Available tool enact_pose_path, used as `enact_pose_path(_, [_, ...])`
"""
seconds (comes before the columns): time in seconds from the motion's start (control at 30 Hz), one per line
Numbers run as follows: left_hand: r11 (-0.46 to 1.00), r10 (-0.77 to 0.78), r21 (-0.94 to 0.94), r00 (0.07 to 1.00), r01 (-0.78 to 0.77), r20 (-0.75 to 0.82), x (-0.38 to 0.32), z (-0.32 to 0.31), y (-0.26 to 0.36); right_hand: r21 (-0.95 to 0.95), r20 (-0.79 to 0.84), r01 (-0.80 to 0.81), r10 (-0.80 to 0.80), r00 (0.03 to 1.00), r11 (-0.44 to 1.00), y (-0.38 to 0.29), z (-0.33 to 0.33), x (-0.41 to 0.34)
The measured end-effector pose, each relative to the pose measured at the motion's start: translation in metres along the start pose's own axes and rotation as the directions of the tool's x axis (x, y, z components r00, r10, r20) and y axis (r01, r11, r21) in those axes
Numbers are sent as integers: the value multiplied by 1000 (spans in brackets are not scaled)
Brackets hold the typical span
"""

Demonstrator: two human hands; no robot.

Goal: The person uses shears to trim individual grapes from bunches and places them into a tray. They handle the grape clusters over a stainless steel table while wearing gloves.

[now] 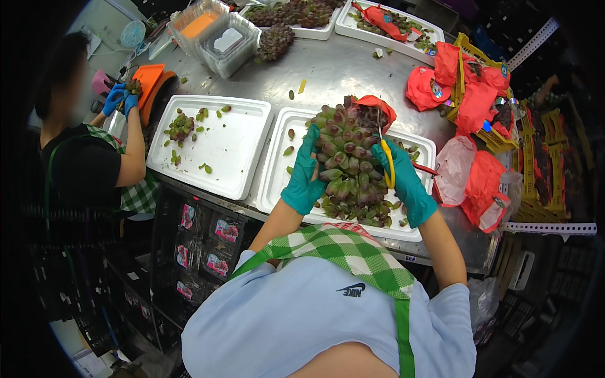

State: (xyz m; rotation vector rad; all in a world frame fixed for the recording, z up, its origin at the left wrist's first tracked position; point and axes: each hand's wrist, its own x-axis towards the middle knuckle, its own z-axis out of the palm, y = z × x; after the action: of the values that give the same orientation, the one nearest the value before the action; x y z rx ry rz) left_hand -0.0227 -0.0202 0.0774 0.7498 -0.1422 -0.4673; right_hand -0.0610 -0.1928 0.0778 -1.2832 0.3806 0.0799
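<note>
A large cluster of green and purple succulent rosettes is held up over a white foam tray. My left hand, in a teal glove, grips its left side. My right hand, gloved alike, holds yellow-handled scissors against the right side, blades pointing away from me. Just behind the cluster, a red wrapper surrounds dark soil or roots. Loose fleshy leaves lie in the tray below. Beside my right hand a thin red object sticks out; its kind is unclear.
Another white tray holds a small rosette and leaves. Clear plastic containers stand farther back. At right, red-wrapped bundles fill a yellow crate. A co-worker in blue gloves handles a rosette at left. Black crates stand below the table's edge.
</note>
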Motion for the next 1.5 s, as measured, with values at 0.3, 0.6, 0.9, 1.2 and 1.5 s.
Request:
enact_pose_path(0.3, [993, -115, 25, 980, 112, 165, 7, 1, 26, 575, 227, -21, -134, 965, 818, 18, -7, -9])
enact_pose_path(0.6, [915, -327, -218, 940, 340, 92, 1, -17, -14, 383, 232, 6, -103, 967, 924, 60, -10, 11])
enact_pose_path(0.9, [876, -278, -382, 956, 294, 98, 7, -16, -25, -132, -29, 150, -155, 987, 980, -19, 10, -20])
enact_pose_path(1.2, [975, -203, -86, 979, 204, 18, 9, -36, -27, -839, 206, 310, -267, 941, 447, -68, -3, -42])
enact_pose_path(1.5, [979, -191, 58, 981, 194, -40, 13, -31, -32, -905, 336, 319, -13, 942, -283, -133, 24, -28])
